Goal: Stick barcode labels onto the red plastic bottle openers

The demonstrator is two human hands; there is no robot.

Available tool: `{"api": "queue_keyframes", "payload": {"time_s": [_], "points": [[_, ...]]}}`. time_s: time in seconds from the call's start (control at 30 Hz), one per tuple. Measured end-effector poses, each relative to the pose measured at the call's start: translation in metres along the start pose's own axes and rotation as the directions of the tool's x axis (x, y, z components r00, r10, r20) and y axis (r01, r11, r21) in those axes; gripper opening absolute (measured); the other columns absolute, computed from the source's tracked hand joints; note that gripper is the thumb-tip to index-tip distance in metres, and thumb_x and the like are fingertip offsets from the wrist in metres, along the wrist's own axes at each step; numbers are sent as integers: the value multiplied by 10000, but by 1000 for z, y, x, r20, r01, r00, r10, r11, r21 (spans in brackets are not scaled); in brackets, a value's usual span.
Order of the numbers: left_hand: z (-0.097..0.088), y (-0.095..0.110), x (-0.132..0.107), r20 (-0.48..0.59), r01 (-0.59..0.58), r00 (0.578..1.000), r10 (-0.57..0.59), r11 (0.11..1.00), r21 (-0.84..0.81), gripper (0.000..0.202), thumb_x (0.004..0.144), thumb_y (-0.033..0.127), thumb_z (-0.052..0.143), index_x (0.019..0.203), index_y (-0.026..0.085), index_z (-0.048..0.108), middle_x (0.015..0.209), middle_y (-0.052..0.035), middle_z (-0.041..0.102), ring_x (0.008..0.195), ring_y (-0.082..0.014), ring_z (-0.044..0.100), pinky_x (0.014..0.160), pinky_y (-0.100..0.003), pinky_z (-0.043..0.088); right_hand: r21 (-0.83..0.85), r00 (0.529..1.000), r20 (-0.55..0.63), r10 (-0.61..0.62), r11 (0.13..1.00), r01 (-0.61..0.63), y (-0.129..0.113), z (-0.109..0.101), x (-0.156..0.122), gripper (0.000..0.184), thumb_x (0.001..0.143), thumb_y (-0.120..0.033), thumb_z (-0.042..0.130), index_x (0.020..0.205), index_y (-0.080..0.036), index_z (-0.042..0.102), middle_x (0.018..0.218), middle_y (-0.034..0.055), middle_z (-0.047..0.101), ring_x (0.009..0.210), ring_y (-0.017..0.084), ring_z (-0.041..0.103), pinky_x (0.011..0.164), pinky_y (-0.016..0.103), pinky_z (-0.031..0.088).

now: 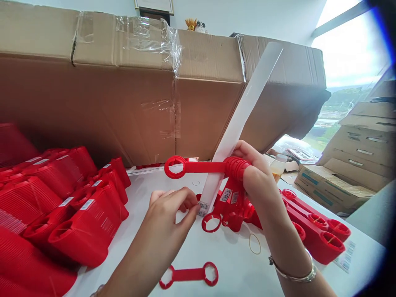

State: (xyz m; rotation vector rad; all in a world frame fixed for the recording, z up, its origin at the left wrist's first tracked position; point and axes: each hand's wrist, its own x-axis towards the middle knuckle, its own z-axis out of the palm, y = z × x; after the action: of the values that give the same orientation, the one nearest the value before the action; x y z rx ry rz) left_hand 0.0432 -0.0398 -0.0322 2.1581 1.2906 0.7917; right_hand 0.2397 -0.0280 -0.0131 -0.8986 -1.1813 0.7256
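From my remote station, I am watching a right hand (256,177) gripping a red plastic bar (198,166) by its ribbed end, the fingers closed tightly around it as its ring end points left above a white table (235,264). A long white strip (241,123) is rising diagonally behind the bar, its upper end reaching toward the cardboard boxes (123,107) lined up along the back of the table. The left hand (171,210) is curling closed at the strip's lower end, its fingertips (193,199) pinching in beside a barcode sticker (203,208).

A metal bracelet (292,268) is circling the right wrist. A loose red bar (188,275) is lying on the table just below the hands, and a rubber band (254,244) is resting near the right forearm. More red parts are crowding behind the hands. Ribbed red pieces (71,210) are piled along the left side, and a row of red bars (315,235) is lying on the right. A small bottle of amber liquid (278,167) is standing farther back, beyond the right hand.
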Motion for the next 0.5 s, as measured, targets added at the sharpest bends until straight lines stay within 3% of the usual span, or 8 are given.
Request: {"api": "queue_keyframes", "payload": {"time_s": [0.17, 0.3, 0.37, 0.5], "points": [[-6, 9, -14, 6, -103, 995, 103, 994, -30, 243, 958, 433, 593, 778, 295, 682, 824, 19, 712, 879, -243, 566, 835, -361, 419, -100, 997, -59, -47, 994, 41, 4, 7, 0, 279, 712, -62, 492, 869, -240, 637, 827, -5, 682, 608, 149, 523, 483, 258, 375], [-16, 20, -24, -78, 45, 995, -65, 971, -235, 233, 930, 493, 617, 803, 304, 667, 787, 27, 684, 857, -207, 623, 631, -277, 414, -108, 999, -8, -52, 993, 51, 10, 6, 0, 285, 725, -61, 491, 890, -236, 644, 860, -4, 689, 632, 145, 527, 496, 249, 389], [-21, 20, -23, -95, 97, 986, -137, 935, -341, 264, 934, 524, 611, 829, 282, 620, 712, 39, 660, 708, -167, 620, 576, -255, 415, -82, 999, 46, -14, 996, 17, 10, 7, -1, 284, 745, -67, 500, 911, -234, 660, 905, 4, 697, 666, 149, 558, 509, 244, 416], [-28, 12, -13, -47, 150, 979, -198, 858, -492, 337, 923, 585, 622, 875, 256, 566, 550, 80, 593, 364, -81, 421, 444, -225, 375, -5, 983, 154, 99, 995, -99, 7, 13, -9, 306, 781, -85, 540, 996, -236, 698, 962, 25, 706, 717, 170, 607, 537, 256, 463]]}}
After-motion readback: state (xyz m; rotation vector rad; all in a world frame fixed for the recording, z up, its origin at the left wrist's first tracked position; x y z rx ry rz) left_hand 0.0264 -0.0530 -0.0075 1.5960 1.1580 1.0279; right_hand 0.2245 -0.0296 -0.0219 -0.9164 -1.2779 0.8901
